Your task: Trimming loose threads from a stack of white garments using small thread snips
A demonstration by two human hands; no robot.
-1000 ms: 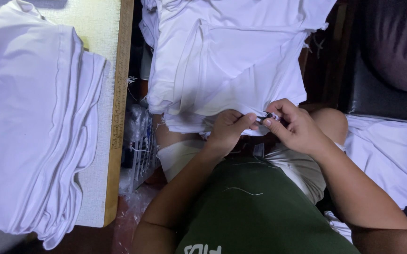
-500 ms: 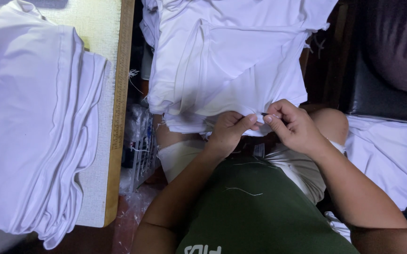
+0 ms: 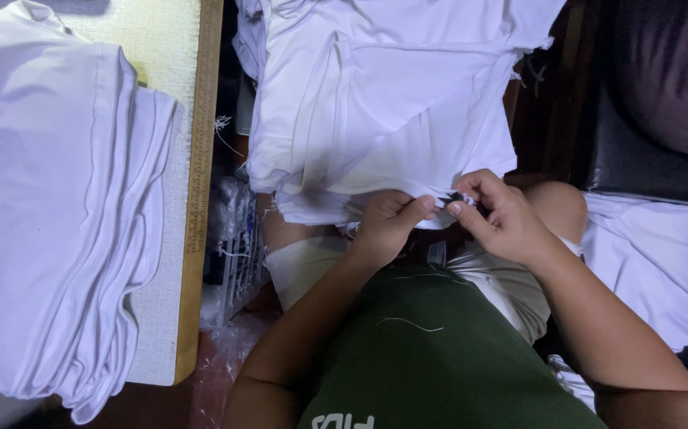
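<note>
- White garment (image 3: 392, 103) drapes over my lap, centre frame, its hem within reach.
- Left hand (image 3: 388, 226) pinches the hem taut.
- Right hand (image 3: 499, 218) closes on a small dark tool (image 3: 459, 196), steadying it at the edge.

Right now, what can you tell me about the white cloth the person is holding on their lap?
The white garment looks like soft, thin knit fabric, with seams and folds showing. It lies spread and rumpled over the person's knees, hanging toward them. Its near edge looks frayed. The left hand and right hand pinch that edge together, and the right hand also grips a small dark tool, too hidden to identify.
</note>
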